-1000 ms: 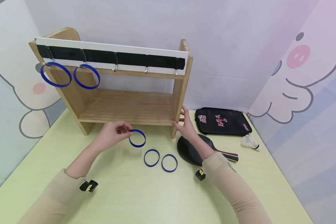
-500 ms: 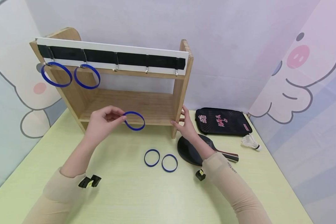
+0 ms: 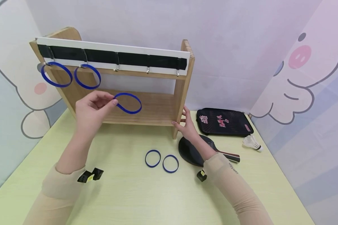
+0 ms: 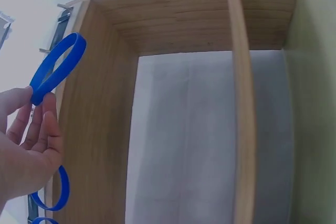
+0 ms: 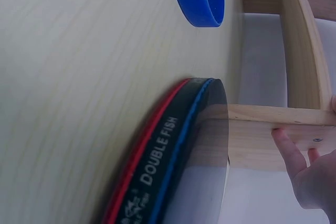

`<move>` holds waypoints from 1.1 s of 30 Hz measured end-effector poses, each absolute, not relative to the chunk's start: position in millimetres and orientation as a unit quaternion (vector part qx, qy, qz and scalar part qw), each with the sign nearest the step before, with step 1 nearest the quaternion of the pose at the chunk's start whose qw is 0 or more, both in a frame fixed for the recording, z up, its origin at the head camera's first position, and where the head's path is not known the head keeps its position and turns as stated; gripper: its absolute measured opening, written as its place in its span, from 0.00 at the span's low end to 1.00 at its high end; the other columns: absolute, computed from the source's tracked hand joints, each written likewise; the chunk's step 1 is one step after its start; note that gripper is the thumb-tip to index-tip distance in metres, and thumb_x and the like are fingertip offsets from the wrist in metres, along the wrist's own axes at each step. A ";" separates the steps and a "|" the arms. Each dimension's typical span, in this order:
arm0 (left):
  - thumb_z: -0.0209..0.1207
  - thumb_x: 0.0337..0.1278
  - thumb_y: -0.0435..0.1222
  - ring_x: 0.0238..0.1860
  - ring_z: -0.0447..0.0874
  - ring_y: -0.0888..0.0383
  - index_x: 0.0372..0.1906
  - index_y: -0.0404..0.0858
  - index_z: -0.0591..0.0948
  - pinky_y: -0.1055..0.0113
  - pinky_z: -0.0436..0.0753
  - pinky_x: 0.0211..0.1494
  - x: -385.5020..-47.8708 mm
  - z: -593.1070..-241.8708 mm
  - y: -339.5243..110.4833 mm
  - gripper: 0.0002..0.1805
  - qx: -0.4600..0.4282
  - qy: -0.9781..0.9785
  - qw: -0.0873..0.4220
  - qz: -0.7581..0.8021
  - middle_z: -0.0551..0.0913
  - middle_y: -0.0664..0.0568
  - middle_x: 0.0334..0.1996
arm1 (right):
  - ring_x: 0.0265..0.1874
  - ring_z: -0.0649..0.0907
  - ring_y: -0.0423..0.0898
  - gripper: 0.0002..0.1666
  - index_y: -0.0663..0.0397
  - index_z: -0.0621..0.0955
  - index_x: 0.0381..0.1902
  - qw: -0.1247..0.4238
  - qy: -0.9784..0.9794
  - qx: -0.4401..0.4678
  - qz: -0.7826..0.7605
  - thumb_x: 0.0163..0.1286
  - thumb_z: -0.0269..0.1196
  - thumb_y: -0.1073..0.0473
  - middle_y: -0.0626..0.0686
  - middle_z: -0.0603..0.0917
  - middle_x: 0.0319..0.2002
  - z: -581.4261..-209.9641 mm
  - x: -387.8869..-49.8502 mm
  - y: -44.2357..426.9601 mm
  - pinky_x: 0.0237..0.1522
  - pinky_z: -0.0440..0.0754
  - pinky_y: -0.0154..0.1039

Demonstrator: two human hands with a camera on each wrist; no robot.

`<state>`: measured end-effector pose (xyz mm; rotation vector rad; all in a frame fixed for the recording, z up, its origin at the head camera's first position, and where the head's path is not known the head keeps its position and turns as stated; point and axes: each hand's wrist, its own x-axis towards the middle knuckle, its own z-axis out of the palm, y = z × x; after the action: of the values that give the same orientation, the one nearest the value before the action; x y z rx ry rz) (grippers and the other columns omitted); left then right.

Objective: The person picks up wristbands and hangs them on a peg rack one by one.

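My left hand point(image 3: 91, 107) pinches a blue silicone wristband point(image 3: 129, 112) by its left side between thumb and fingers. It is held in front of the wooden shelf point(image 3: 140, 120), below the hook strip point(image 3: 132, 59). In the left wrist view the wristband point(image 4: 73, 59) sticks up from the fingertips. Two more wristbands hang on the two leftmost hooks, a left one point(image 3: 56, 86) and a second one point(image 3: 87, 88). The other three hooks carry nothing. My right hand point(image 3: 189, 128) grips the shelf's right side panel, thumb at the front, fingers on the outer face point(image 5: 302, 174).
Two wristbands, one point(image 3: 152, 166) left of the other point(image 3: 170, 172), lie on the table before the shelf. A table tennis paddle point(image 3: 191, 153) lies under the right forearm. A black case point(image 3: 228, 125) and a shuttlecock point(image 3: 251, 142) lie to the right.
My left hand has lifted the wristband up and to the left, from just over the table to in front of the shelf. My right hand has stayed on the side panel.
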<state>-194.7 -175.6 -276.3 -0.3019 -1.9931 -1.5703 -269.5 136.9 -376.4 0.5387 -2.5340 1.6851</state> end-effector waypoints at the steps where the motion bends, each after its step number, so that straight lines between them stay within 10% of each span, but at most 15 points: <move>1: 0.67 0.51 0.32 0.30 0.80 0.62 0.37 0.34 0.83 0.78 0.78 0.32 -194.8 -273.7 -175.4 0.09 -0.113 -0.739 0.294 -0.596 0.83 0.59 0.31 | 0.50 0.74 0.64 0.50 0.46 0.44 0.73 0.025 -0.820 0.174 0.544 0.64 0.62 0.65 0.67 0.59 0.64 -376.3 -269.4 137.0 0.37 0.84 0.51; 33: 0.69 0.44 0.28 0.28 0.80 0.57 0.34 0.30 0.83 0.75 0.81 0.36 -217.8 -245.7 -168.9 0.09 -0.105 -0.554 0.385 -0.731 0.82 0.48 0.30 | 0.49 0.74 0.64 0.48 0.49 0.46 0.72 0.033 -0.819 0.178 0.545 0.65 0.62 0.66 0.69 0.59 0.64 -377.0 -269.2 136.7 0.38 0.84 0.51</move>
<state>-217.8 -168.9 -245.7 -0.2671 -1.4106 -1.8620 -269.2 136.7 -377.0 0.5492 -2.5192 1.6775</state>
